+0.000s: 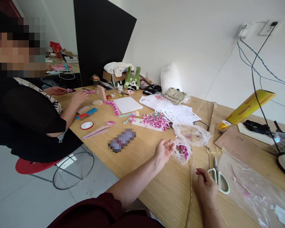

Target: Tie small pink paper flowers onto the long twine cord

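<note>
Seemingly you're picking petals [185, 152]: your left hand [164, 151] is half spread beside their bag [180, 161], left of the scissors [224, 185]; your right hand [207, 186] curls, grip unclear. Next calls for a light pinch.

Your left hand [163, 151] palm-up, just beside plastic bag [180, 160] of magenta bits [185, 152]. Your right hand [207, 187] loosely curled near scissors [217, 171]. Co-worker [26, 110] seated left.
</note>
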Demonstrator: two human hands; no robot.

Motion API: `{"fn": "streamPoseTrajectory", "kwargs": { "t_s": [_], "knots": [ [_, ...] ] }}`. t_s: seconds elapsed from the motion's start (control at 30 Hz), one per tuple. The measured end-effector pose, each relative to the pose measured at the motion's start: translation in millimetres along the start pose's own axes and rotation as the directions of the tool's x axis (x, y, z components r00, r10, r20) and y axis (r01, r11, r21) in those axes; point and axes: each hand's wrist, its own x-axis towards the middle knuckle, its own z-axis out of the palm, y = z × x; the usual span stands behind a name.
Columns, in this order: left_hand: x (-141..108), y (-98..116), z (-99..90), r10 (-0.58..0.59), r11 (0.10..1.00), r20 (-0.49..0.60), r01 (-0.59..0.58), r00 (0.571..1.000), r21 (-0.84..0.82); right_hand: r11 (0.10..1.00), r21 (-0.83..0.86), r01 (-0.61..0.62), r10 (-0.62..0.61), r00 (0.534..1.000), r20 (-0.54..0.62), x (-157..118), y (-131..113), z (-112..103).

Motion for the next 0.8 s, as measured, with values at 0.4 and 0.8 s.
{"fn": "streamPoseTrajectory", "kwargs": {
  "t_s": [0.4, 0.8],
  "knots": [
    [-22, -19, -4.9, 0.125, 0.082, 0.78, -0.79, 0.613, 0.607, 1.0, 0.022, 0.016, -0.016, 1.0, -0.002, 1, 4, 0],
    [-18, -39, -19.8, 0.122, -0.112, 0.794, -0.786, 0.596, 0.608, 1.0, -0.001, 0.023, -0.023, 1.0, -0.008, 2, -1, -1]
  ]
}}
